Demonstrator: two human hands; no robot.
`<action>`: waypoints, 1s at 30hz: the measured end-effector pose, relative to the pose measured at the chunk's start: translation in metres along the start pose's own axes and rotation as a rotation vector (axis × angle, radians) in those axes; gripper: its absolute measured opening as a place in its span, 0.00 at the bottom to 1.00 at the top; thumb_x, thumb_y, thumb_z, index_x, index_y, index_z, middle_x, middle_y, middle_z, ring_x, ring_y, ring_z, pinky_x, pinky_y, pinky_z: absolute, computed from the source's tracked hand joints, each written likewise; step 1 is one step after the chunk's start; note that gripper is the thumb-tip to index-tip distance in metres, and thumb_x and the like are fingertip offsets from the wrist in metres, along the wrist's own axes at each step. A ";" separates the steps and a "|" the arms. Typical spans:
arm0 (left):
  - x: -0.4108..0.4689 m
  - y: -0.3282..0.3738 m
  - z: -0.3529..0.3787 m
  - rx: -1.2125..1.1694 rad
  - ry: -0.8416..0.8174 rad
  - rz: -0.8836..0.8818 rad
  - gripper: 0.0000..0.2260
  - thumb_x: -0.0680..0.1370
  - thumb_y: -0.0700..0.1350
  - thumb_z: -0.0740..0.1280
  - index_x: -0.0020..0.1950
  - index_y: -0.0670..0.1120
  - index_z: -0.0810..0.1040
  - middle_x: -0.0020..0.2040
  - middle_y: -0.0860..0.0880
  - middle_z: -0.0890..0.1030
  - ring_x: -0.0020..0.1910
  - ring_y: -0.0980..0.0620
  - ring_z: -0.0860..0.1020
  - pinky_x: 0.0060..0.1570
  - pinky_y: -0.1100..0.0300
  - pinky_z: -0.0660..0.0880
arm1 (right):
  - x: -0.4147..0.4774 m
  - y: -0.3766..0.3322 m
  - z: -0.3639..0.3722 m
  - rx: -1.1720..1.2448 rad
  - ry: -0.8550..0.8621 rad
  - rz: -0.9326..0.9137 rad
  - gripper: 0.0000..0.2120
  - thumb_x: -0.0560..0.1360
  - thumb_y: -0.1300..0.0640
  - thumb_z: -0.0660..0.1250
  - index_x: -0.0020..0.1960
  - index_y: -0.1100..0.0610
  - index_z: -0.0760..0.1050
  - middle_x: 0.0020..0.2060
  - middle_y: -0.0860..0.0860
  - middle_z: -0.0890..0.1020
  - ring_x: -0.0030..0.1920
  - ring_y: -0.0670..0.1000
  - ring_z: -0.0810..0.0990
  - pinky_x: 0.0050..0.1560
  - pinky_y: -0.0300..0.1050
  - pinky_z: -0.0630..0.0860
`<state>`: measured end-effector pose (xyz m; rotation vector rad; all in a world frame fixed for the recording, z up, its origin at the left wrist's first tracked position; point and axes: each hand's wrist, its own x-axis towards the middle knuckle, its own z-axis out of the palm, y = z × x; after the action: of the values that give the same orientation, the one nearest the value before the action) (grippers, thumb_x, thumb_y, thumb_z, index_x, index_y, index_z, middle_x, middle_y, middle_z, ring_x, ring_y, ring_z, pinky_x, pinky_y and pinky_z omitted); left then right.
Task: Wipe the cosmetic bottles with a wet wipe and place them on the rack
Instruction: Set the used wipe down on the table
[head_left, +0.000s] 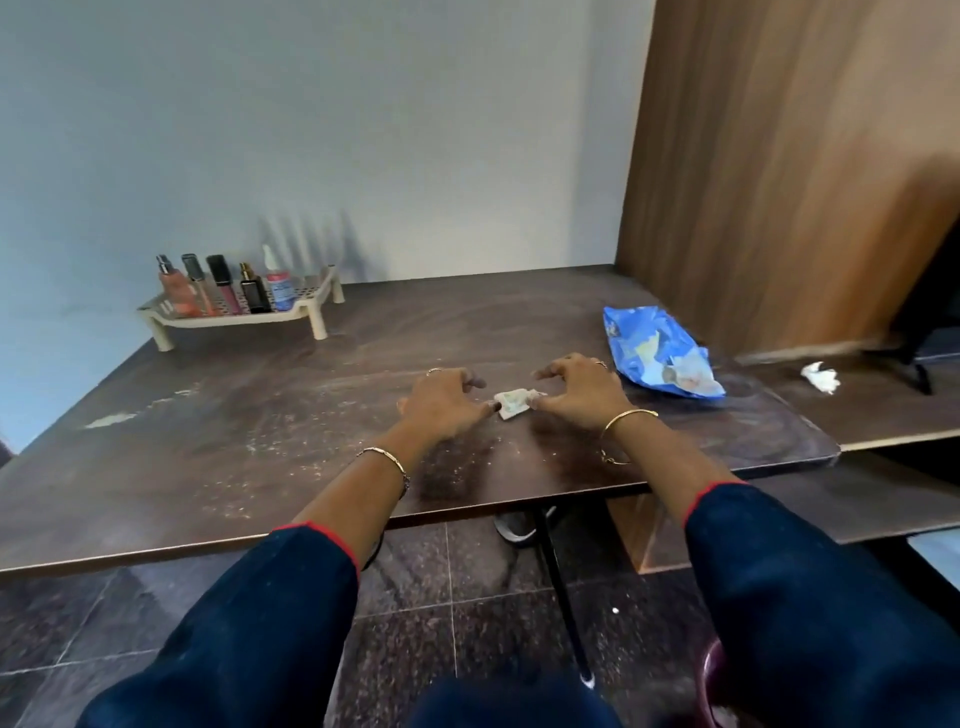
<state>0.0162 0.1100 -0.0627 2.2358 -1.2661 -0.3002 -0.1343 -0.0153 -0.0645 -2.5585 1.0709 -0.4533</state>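
Observation:
A small folded wet wipe (514, 404) lies on the dark table (260, 441) between my hands. My left hand (441, 400) hovers at its left end with the fingers loosely curled and the thumb tip touching the wipe's edge. My right hand (582, 389) mirrors it at the right end, thumb on the wipe, forefinger raised apart from it. A beige perforated rack (306, 312) stands at the far left by the wall. It holds several cosmetic bottles upright in a row, from a pink bottle (174, 291) to a white and blue spray bottle (280, 291).
A blue wet-wipe packet (660, 353) lies to the right of my right hand. A crumpled white tissue (821, 376) sits on a lower wooden ledge at the right. A tall wooden panel (779, 182) rises behind it. The table's front edge is close to me.

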 end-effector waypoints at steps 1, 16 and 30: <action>0.002 0.001 0.003 0.045 0.000 0.002 0.18 0.72 0.58 0.69 0.60 0.53 0.78 0.63 0.51 0.78 0.65 0.48 0.73 0.66 0.46 0.68 | 0.002 0.001 0.003 -0.010 -0.008 -0.003 0.18 0.69 0.42 0.70 0.57 0.45 0.78 0.61 0.49 0.75 0.64 0.53 0.71 0.62 0.51 0.64; 0.000 0.047 0.017 -0.241 0.090 0.020 0.06 0.72 0.52 0.71 0.39 0.53 0.78 0.41 0.52 0.82 0.49 0.48 0.81 0.59 0.44 0.73 | -0.012 0.001 -0.017 0.649 0.048 0.016 0.03 0.77 0.61 0.64 0.49 0.59 0.70 0.44 0.55 0.77 0.42 0.50 0.76 0.46 0.47 0.77; -0.070 0.224 0.143 -0.509 -0.215 0.406 0.04 0.71 0.46 0.73 0.39 0.52 0.79 0.37 0.55 0.83 0.37 0.57 0.80 0.49 0.54 0.79 | -0.196 0.146 -0.101 1.331 0.442 0.293 0.04 0.76 0.63 0.66 0.50 0.60 0.74 0.40 0.54 0.81 0.38 0.47 0.81 0.46 0.40 0.80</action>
<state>-0.2457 0.0276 -0.0598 1.5141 -1.5156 -0.6353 -0.3969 0.0124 -0.0665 -1.1370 0.7840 -1.1714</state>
